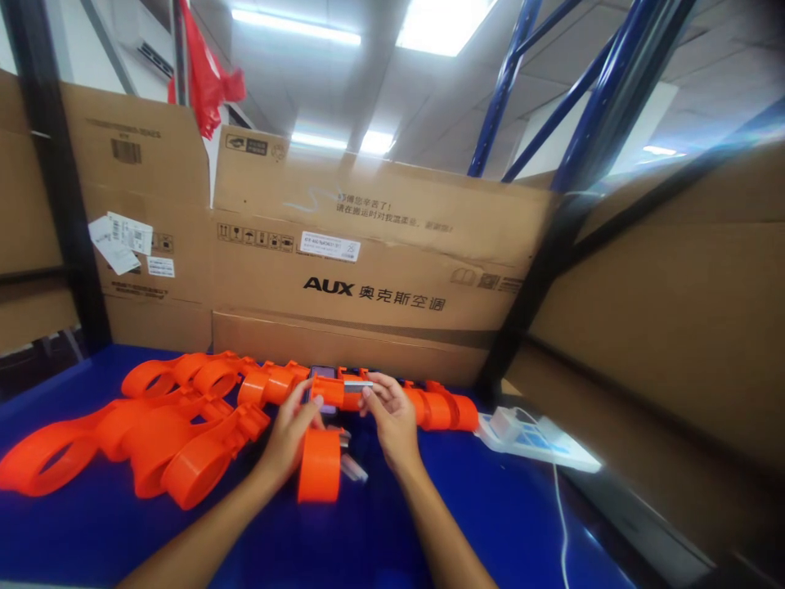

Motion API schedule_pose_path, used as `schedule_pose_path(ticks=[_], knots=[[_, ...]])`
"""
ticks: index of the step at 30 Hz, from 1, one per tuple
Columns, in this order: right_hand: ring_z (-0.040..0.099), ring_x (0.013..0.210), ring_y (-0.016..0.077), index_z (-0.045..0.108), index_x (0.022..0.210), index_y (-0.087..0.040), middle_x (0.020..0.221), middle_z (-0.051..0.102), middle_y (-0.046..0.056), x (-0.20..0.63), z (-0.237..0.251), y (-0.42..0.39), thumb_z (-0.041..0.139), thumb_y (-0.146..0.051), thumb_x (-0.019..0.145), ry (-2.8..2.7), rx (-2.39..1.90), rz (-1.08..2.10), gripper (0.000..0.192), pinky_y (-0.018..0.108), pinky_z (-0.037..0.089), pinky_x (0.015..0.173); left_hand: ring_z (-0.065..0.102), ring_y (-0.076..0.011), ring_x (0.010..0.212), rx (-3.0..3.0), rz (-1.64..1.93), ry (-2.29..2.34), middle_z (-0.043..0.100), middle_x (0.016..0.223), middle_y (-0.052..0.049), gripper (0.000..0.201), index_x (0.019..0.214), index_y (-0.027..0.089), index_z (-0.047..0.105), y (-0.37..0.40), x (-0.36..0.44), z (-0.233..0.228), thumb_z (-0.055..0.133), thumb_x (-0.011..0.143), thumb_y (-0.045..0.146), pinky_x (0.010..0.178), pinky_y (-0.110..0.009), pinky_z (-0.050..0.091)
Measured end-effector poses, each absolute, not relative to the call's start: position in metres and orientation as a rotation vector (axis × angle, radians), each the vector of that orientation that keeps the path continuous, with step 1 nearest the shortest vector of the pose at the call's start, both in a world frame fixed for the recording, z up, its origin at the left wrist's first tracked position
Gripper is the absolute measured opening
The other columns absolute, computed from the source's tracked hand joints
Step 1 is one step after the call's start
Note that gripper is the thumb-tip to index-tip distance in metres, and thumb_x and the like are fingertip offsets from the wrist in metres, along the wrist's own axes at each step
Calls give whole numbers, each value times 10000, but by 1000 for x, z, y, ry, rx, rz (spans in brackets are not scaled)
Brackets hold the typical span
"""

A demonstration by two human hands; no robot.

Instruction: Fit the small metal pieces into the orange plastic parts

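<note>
bare forearms [212, 515] extend: left hand [293, 429] grips an orange holder [328, 391], right hand [392, 417] pinches a silvery strip [356, 387], its long axis crosswise between both hands, nearer the right.

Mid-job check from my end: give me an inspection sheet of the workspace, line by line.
Surface: blue worktop, orange parts spread over its left side and along the back.
Job's things: held orange part and thin grey strip; whether the strip is seated, cannot tell.
Clutter: small loose strips beside the near orange ring.
Grip: left hand on the held part, right hand pinching the grey strip.
Cables: white cord by the power strip, right.
Surroundings: cardboard panels, red bag hanging above.
</note>
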State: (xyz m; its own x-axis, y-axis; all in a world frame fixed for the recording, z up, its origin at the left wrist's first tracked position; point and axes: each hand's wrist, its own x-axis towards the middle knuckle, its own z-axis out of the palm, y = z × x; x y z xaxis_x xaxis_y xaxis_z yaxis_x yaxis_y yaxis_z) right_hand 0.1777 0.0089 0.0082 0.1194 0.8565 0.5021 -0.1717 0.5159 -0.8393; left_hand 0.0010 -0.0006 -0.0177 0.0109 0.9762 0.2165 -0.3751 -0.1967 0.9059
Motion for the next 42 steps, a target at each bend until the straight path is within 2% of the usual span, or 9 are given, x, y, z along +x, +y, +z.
schedule_pose_path(ticks=[3,8,22,26,29,34,37,42], knots=[[602,585,135,635,1132,-213,734,689,2,178,10,8,757,-371,817,-1215,-720,862,373,251,512,537,516,-125,523,1086,1484,751,588,582,43,618,1278,173,531,-2,1,-16,700,791,515,544,-216,407],[607,564,138,650,1080,-196,703,693,6,178,11,7,752,-392,820,-1232,-733,890,341,250,505,520,509,-124,500,1097,1479,749,592,561,36,600,1222,162,553,-1,1,-13,706,778,536,525,-216,395],[546,482,123,619,1059,-203,608,623,-24,185,7,9,705,-476,845,-1379,-800,814,358,235,424,462,478,-112,475,1088,1476,760,564,532,47,442,899,184,607,3,0,-11,680,785,604,509,-217,370],[572,566,135,649,1054,-211,697,657,4,189,8,6,704,-472,845,-1397,-842,749,339,240,447,509,443,-95,457,1057,1454,730,535,524,54,437,787,186,590,3,-1,-11,711,751,605,493,-210,355],[629,703,175,681,1024,-214,799,694,40,192,9,5,703,-467,843,-1423,-848,655,312,276,499,617,429,-92,451,1076,1406,739,527,517,57,445,870,174,627,2,-1,-10,725,746,590,478,-205,330],[535,543,133,656,1072,-211,713,654,14,186,7,3,674,-466,870,-1406,-849,693,326,252,436,510,452,-101,444,1117,1401,718,567,539,42,495,986,164,648,-2,1,-6,698,764,604,470,-211,336],[509,517,122,643,1081,-212,671,626,-6,178,5,2,674,-458,873,-1408,-840,718,324,246,431,502,489,-112,442,1164,1385,693,581,543,42,526,1100,162,634,-6,3,-3,678,792,586,482,-219,366],[570,578,145,616,1190,-224,814,690,41,177,5,3,687,-439,867,-1383,-836,723,394,243,445,482,561,-152,482,1205,1382,722,627,557,29,647,1265,175,557,-4,0,-3,687,781,583,510,-235,417]])
